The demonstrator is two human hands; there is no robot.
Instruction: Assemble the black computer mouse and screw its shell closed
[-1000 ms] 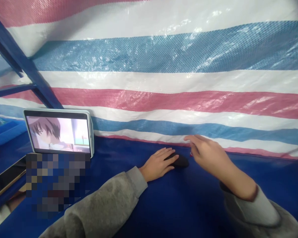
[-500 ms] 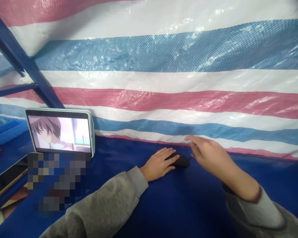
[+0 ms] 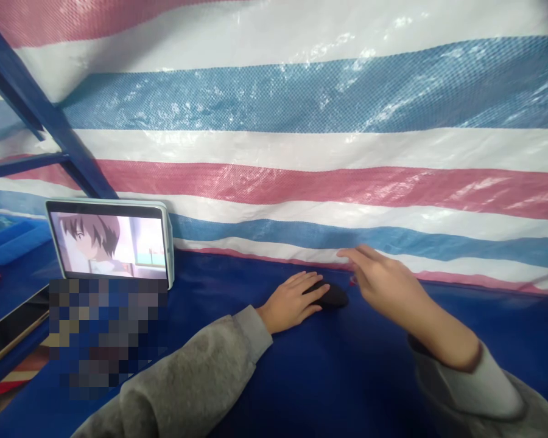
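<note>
Black, rounded computer mouse (image 3: 335, 296), on smooth dark-blue table surface (image 3: 329, 377), partly beneath the left hand (image 3: 290, 302), whose fingers lie spread over it. Right hand (image 3: 379, 277): raised just beside, fingers bent; cannot tell whether gripping. Blue plastic tray (image 3: 18, 248), far left: contents indistinct.

The tablet (image 3: 114, 246) stands well left of the mouse (image 3: 336, 295).
</note>
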